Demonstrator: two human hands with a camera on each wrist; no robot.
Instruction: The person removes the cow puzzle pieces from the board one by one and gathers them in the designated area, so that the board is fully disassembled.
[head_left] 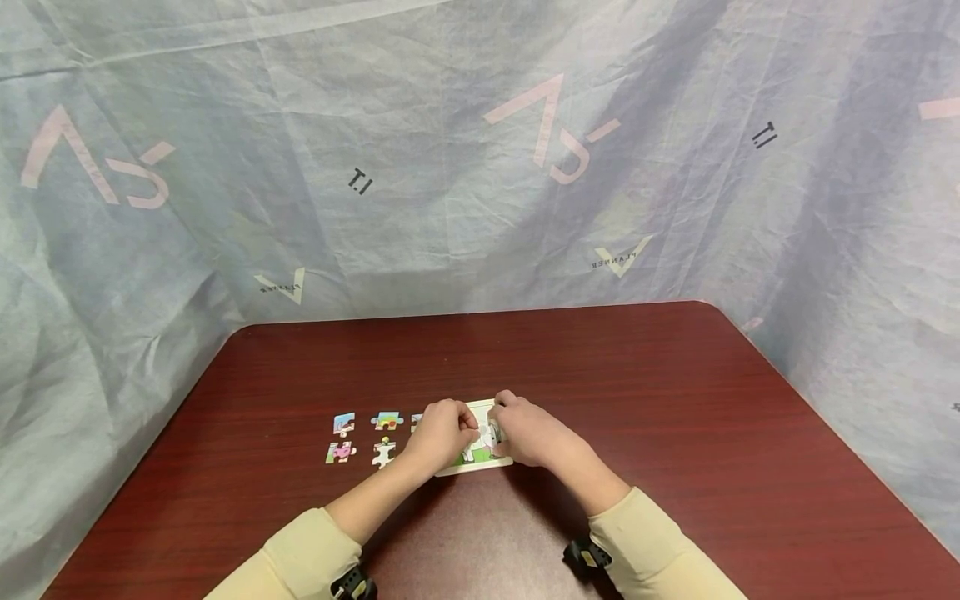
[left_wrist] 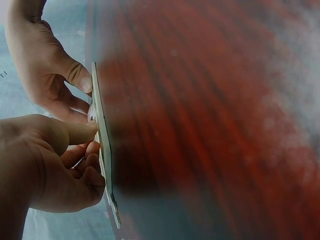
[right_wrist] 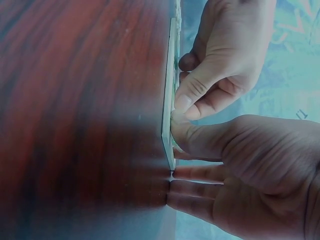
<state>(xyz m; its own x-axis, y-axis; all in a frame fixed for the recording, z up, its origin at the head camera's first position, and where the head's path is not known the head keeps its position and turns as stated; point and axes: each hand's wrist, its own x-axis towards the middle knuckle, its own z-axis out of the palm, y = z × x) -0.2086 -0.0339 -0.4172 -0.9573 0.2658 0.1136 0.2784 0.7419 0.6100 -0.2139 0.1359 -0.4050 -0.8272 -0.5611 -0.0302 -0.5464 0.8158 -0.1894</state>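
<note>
So the puzzle board (head_left: 476, 469) is lying flat on the dark red table (head_left: 637, 375), a bit in front of the person, with both hands on it. It's set slightly crooked: the near edge runs mostly side to side, and its right end sits a touch farther from the body. The long axis looks to go left to right, but the left hand (head_left: 442, 432) covers the left end, so I can't swear to it.

The left hand comes over the board from the left, its thumb and fingertips close together down at the surface around the middle. Can't tell if there's a piece pinched in there. The right hand (head_left: 531, 429) is at the right end: thumb on the top face, fingers fairly straight and apart from the thumb, reaching past the edge down toward the table.

Looks-wise, it's a thin slab with a pale, cream-ish rim, and side-on from the wrists it's just a narrow strip. The bit of picture you can see has green along the bottom and white above with some dark patches.

Off to the left are loose pieces: a blue one (head_left: 344, 422), a yellow one (head_left: 387, 420), a pink one (head_left: 342, 452), a mostly white one (head_left: 383, 453), plus another half-hidden by the left hand.
</note>
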